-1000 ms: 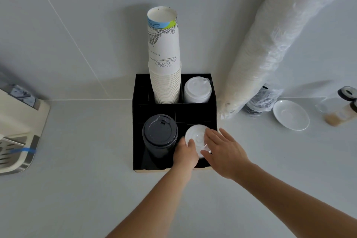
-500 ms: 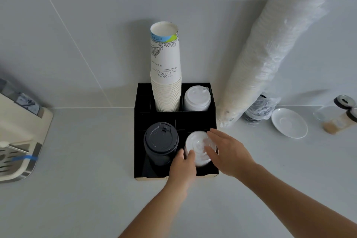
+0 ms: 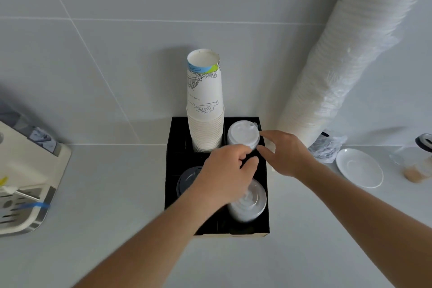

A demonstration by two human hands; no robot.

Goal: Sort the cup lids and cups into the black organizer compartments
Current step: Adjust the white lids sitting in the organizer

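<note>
The black organizer (image 3: 170, 161) stands against the wall. Its back left compartment holds a tall stack of paper cups (image 3: 204, 105). A stack of white lids (image 3: 242, 132) sits in the back right one. Black lids (image 3: 185, 180) fill the front left compartment, partly hidden by my left arm. A blurred stack of whitish lids (image 3: 253, 203) is at front right. My left hand (image 3: 224, 170) curls its fingers around the front left side of the back white lid stack. My right hand (image 3: 286, 154) has its fingers apart, thumb and forefinger touching that stack's right side.
A long plastic-wrapped sleeve of cups (image 3: 339, 54) leans against the wall right of the organizer, with crumpled wrap (image 3: 327, 148) at its foot. A white saucer (image 3: 360, 168) and a jar (image 3: 418, 166) lie further right. A cream machine with a drip tray (image 3: 23, 182) stands at left.
Both hands left the front right lid stack and moved back to the white lid stack in the back right compartment. The view has shifted closer and lower.
</note>
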